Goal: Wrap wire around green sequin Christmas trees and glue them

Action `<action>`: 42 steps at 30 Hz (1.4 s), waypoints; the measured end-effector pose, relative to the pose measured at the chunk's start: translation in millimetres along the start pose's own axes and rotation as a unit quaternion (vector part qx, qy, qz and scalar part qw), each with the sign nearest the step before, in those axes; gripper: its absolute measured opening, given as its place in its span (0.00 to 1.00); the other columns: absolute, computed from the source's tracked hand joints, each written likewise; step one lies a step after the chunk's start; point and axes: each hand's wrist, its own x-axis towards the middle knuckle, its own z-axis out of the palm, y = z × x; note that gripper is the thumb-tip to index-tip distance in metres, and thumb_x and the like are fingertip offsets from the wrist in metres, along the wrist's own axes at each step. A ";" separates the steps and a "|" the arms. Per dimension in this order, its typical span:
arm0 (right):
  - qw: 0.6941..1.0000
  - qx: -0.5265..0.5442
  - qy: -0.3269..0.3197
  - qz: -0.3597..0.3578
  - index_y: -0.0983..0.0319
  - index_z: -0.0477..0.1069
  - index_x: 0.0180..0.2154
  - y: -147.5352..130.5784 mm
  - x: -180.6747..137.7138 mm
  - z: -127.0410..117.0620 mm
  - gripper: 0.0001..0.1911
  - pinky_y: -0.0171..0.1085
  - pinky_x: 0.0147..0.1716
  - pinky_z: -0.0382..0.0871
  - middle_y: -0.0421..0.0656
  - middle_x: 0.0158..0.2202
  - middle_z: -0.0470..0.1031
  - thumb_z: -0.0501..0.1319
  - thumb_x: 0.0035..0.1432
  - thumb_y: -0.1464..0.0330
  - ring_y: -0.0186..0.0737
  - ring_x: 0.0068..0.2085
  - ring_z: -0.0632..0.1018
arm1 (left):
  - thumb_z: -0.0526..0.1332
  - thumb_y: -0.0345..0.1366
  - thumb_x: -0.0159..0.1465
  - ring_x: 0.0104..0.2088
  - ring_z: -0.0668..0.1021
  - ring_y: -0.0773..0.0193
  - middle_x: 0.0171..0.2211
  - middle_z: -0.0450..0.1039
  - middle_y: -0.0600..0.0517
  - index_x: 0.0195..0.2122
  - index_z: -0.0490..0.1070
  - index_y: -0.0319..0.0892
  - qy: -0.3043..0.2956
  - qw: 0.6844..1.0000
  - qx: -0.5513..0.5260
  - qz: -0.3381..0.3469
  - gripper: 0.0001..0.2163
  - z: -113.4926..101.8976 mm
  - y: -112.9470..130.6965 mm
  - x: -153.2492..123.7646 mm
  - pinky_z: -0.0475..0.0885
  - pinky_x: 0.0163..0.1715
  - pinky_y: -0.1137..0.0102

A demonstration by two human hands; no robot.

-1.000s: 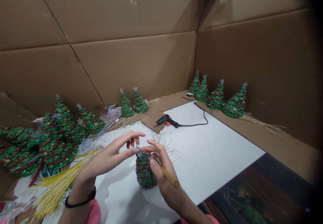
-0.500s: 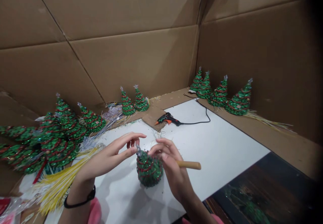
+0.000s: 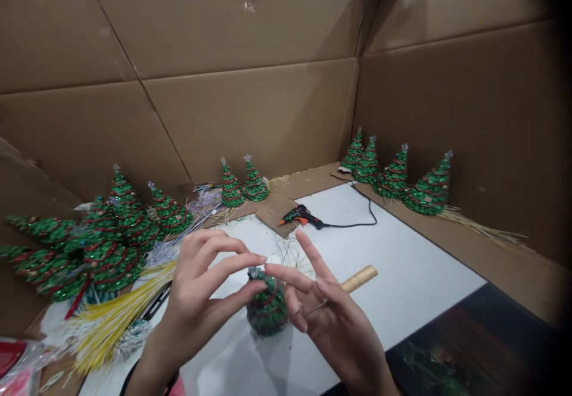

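A small green Christmas tree (image 3: 267, 311) with red garland stands on the white board before me, its silvery top partly behind my fingers. On its left is my left hand (image 3: 201, 289), thumb and forefinger apart on either side of the tree's top; I see nothing gripped between them. My right hand (image 3: 333, 312) is at the tree's right side, with the forefinger reaching to the top. An awl with a wooden handle (image 3: 361, 278) lies across that hand, its thin metal shaft showing between the curled lower fingers.
A black glue gun (image 3: 301, 216) with a cord rests on a cardboard piece behind the tree. Finished trees stand at left (image 3: 111, 265), back (image 3: 231, 187) and right (image 3: 429, 190). Yellow and white wire ties (image 3: 111, 318) lie at left. Cardboard walls (image 3: 250, 110) enclose the table.
My left hand has risen and turned, its fingers now closer around the treetop. My right hand has opened its forefinger towards the top, and the awl has tilted upward. The view has shifted slightly.
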 end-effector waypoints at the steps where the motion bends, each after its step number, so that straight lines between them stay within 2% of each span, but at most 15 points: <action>1: 1.000 -0.001 -0.004 -0.001 0.49 0.51 0.61 0.9 -0.8 1.4 0.26 0.31 0.28 0.61 0.50 0.49 0.73 0.52 0.62 0.67 0.33 0.30 0.70 | 0.65 0.31 0.56 0.41 0.68 0.59 0.35 0.70 0.52 0.40 0.72 0.46 0.008 1.000 0.007 0.005 0.11 -0.6 2.2 0.1 0.62 0.43 0.62; 9: 0.995 -0.088 0.006 -0.050 0.51 0.54 0.60 7.6 -7.1 14.5 0.29 0.35 0.32 0.61 0.48 0.48 0.73 0.58 0.58 0.65 0.35 0.31 0.70 | 0.65 0.29 0.56 0.37 0.69 0.60 0.31 0.74 0.53 0.35 0.73 0.45 0.053 0.994 0.073 0.060 0.07 -5.8 4.5 -0.2 0.61 0.40 0.61; 14: 0.989 -0.129 -0.021 -0.063 0.47 0.57 0.58 9.3 -14.7 23.9 0.27 0.36 0.33 0.61 0.46 0.50 0.73 0.59 0.57 0.61 0.35 0.31 0.71 | 0.68 0.31 0.53 0.33 0.70 0.61 0.27 0.76 0.54 0.33 0.73 0.44 0.128 0.968 0.171 0.129 0.07 -9.0 8.3 -1.8 0.59 0.39 0.61; 18: 0.984 -0.155 -0.037 -0.078 0.48 0.55 0.58 13.2 -18.6 29.7 0.27 0.38 0.36 0.62 0.46 0.51 0.72 0.58 0.58 0.61 0.37 0.34 0.71 | 0.67 0.33 0.54 0.32 0.70 0.61 0.26 0.76 0.55 0.32 0.72 0.45 0.159 0.953 0.212 0.147 0.06 -13.0 5.4 -4.1 0.58 0.40 0.62; 21: 0.979 -0.177 -0.018 -0.099 0.50 0.55 0.59 14.8 -19.7 29.5 0.26 0.42 0.42 0.63 0.48 0.53 0.70 0.55 0.60 0.62 0.39 0.38 0.71 | 0.64 0.33 0.57 0.34 0.71 0.61 0.29 0.75 0.53 0.32 0.71 0.45 0.184 0.953 0.222 0.092 0.03 -20.7 -8.5 -6.9 0.58 0.43 0.61; 24: 0.969 -0.216 0.020 -0.120 0.53 0.57 0.57 9.1 -18.9 21.3 0.22 0.45 0.47 0.61 0.48 0.52 0.70 0.52 0.61 0.63 0.40 0.41 0.71 | 0.59 0.33 0.58 0.35 0.72 0.60 0.30 0.72 0.50 0.31 0.69 0.42 0.289 0.942 0.169 -0.002 0.02 -32.9 -30.5 -8.9 0.62 0.42 0.61; 27: 0.941 -0.285 0.089 -0.157 0.55 0.61 0.52 -4.2 -17.1 4.9 0.17 0.37 0.37 0.65 0.45 0.41 0.75 0.51 0.62 0.64 0.34 0.32 0.71 | 0.53 0.32 0.56 0.30 0.69 0.63 0.25 0.65 0.51 0.24 0.63 0.40 0.412 0.906 0.076 -0.061 0.05 -47.0 -47.7 -9.9 0.64 0.33 0.64; 29: 0.906 -0.357 0.134 -0.185 0.55 0.62 0.50 -13.0 -16.2 -7.0 0.15 0.32 0.28 0.61 0.40 0.33 0.74 0.51 0.63 0.63 0.30 0.23 0.64 | 0.49 0.32 0.55 0.24 0.66 0.66 0.21 0.60 0.54 0.20 0.57 0.42 0.447 0.889 0.033 -0.096 0.07 -55.6 -51.5 -11.5 0.61 0.27 0.66; 31: 0.858 -0.448 0.156 -0.196 0.56 0.64 0.48 -17.5 -14.4 -15.2 0.13 0.31 0.26 0.58 0.37 0.28 0.72 0.51 0.63 0.62 0.30 0.23 0.62 | 0.47 0.32 0.58 0.24 0.64 0.66 0.21 0.57 0.54 0.19 0.55 0.44 0.429 0.889 0.022 -0.160 0.10 -61.8 -51.1 -14.3 0.59 0.27 0.65; 34: 0.783 -0.575 0.135 -0.194 0.57 0.68 0.44 -13.5 -6.3 -15.9 0.13 0.34 0.34 0.61 0.39 0.29 0.72 0.51 0.63 0.61 0.35 0.33 0.69 | 0.46 0.37 0.64 0.30 0.67 0.62 0.25 0.59 0.53 0.24 0.61 0.45 0.304 0.919 0.071 -0.240 0.12 -63.6 -55.4 -19.3 0.62 0.32 0.62; 36: 0.742 -0.632 0.097 -0.201 0.57 0.69 0.44 -5.2 4.2 -11.0 0.13 0.36 0.38 0.62 0.41 0.35 0.73 0.52 0.62 0.61 0.38 0.38 0.70 | 0.47 0.43 0.64 0.40 0.70 0.54 0.34 0.64 0.48 0.37 0.66 0.43 0.187 0.943 0.165 -0.222 0.13 -58.9 -65.7 -22.3 0.65 0.39 0.57; 37: 0.723 -0.655 0.075 -0.206 0.56 0.70 0.44 -0.2 10.6 -8.5 0.12 0.37 0.40 0.62 0.42 0.38 0.73 0.53 0.62 0.61 0.39 0.39 0.70 | 0.49 0.46 0.63 0.47 0.68 0.48 0.42 0.65 0.43 0.47 0.63 0.39 0.132 0.945 0.219 -0.204 0.18 -55.2 -72.1 -23.9 0.65 0.43 0.54; 38: 0.704 -0.677 0.053 -0.208 0.56 0.69 0.46 5.0 17.5 -6.7 0.13 0.38 0.41 0.62 0.43 0.41 0.73 0.54 0.61 0.62 0.41 0.41 0.70 | 0.49 0.48 0.63 0.52 0.65 0.42 0.51 0.60 0.38 0.55 0.57 0.34 0.086 0.942 0.261 -0.191 0.25 -51.1 -78.4 -25.5 0.63 0.47 0.51; 40: 0.670 -0.716 0.017 -0.197 0.56 0.68 0.49 15.6 30.8 -6.6 0.17 0.41 0.43 0.61 0.45 0.44 0.72 0.58 0.58 0.61 0.43 0.44 0.69 | 0.51 0.49 0.62 0.56 0.60 0.37 0.58 0.52 0.34 0.62 0.44 0.32 0.015 0.935 0.301 -0.184 0.33 -43.1 -87.7 -29.0 0.62 0.50 0.49; 42: 0.649 -0.742 0.001 -0.169 0.58 0.68 0.49 25.4 41.6 -11.3 0.19 0.42 0.42 0.62 0.47 0.40 0.71 0.61 0.56 0.60 0.44 0.42 0.68 | 0.50 0.48 0.63 0.57 0.60 0.40 0.57 0.54 0.35 0.63 0.46 0.35 -0.043 0.936 0.298 -0.182 0.31 -38.2 -90.0 -32.3 0.62 0.50 0.50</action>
